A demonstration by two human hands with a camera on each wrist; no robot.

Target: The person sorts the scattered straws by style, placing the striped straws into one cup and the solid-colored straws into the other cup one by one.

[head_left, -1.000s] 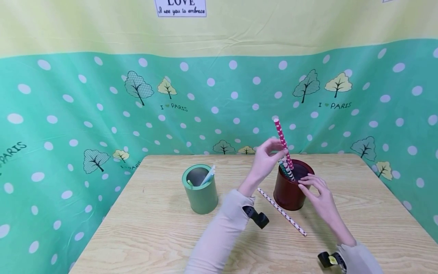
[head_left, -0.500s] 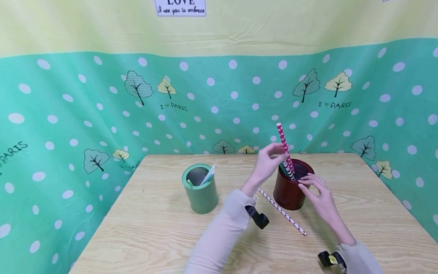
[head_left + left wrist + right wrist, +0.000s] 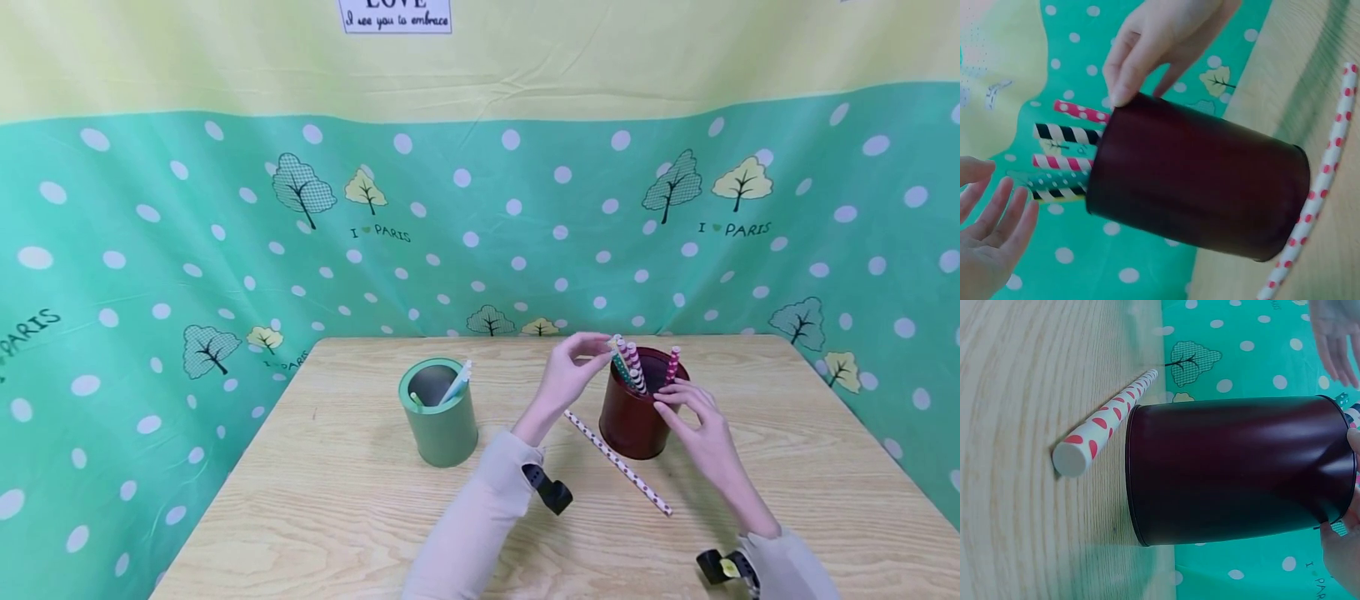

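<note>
The dark red cup (image 3: 633, 429) stands upright on the right side of the table. My right hand (image 3: 703, 425) grips its near right rim between thumb and fingers. Several patterned paper straws poke out at the top: pink-and-white striped (image 3: 1063, 162), black-and-white striped (image 3: 1066, 134), and green dotted. A pink dotted straw (image 3: 672, 364) leans at the right side inside. My left hand (image 3: 568, 373) hovers at the cup's left, its fingers loosely bent beside the straw ends with a small gap in the left wrist view. In front lies a white straw with red dots (image 3: 618, 463).
A green cup (image 3: 442, 433) with a few light blue and green pieces (image 3: 459, 383) stands left of the left forearm. The wooden table (image 3: 322, 500) ends at a green dotted curtain (image 3: 420, 275) behind. Both wrists carry black camera straps.
The pink dotted straw went down into the red cup, and my left hand let it go. The left hand has drawn back slightly to the left. The right hand stays at the rim.
</note>
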